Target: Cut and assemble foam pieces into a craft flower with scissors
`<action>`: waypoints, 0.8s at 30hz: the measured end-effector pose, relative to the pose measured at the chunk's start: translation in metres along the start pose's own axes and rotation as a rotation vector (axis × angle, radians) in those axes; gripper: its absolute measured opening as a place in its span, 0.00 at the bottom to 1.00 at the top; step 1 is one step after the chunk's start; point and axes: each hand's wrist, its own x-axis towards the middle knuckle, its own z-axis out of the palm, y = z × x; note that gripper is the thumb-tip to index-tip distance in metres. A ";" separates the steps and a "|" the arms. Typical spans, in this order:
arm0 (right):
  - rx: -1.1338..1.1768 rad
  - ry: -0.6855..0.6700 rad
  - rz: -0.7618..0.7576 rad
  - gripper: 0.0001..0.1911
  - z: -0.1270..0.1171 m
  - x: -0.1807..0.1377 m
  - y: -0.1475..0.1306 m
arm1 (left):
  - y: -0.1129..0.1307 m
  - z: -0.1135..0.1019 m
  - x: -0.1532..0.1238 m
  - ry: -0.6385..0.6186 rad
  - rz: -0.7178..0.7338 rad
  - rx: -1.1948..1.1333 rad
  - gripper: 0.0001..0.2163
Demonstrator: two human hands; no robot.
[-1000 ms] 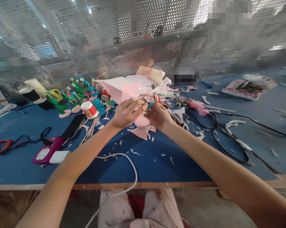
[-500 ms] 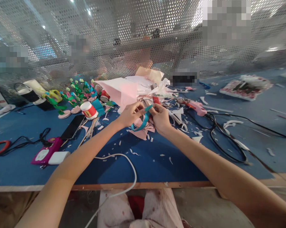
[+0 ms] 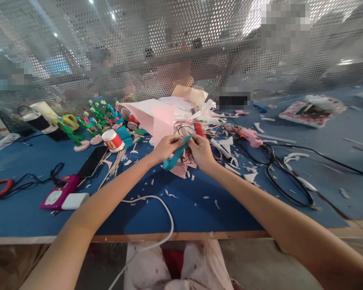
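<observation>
A curled teal paper strip (image 3: pixel 176 158) is pinched between my two hands above the middle of the table. My left hand (image 3: pixel 168 147) has thumb and fingers closed on its upper end. Facing it, my right hand (image 3: pixel 200 150) grips the same end with its fingertips close to the left ones. The strip's lower part loops down to the left under my left hand. Pink paper scraps (image 3: pixel 179 170) lie just below it, and a pile of pink and white paper (image 3: pixel 163 117) is right behind my hands.
To the left stand a red and white paper cup (image 3: pixel 113 140), small green paper plants (image 3: pixel 92 128), a black phone (image 3: pixel 92 162) and a purple power strip (image 3: pixel 59 193). A pink glue gun (image 3: pixel 251 137) with a black cable lies right. Perforated metal screen (image 3: pixel 169 48) rises behind.
The strip's loop has turned and shifted slightly left and down. My fingers have drawn nearer each other at its upper end. Items on the table look the same.
</observation>
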 end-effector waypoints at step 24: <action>-0.216 0.033 -0.138 0.26 0.000 -0.005 0.006 | 0.015 0.008 -0.007 0.364 0.150 0.268 0.14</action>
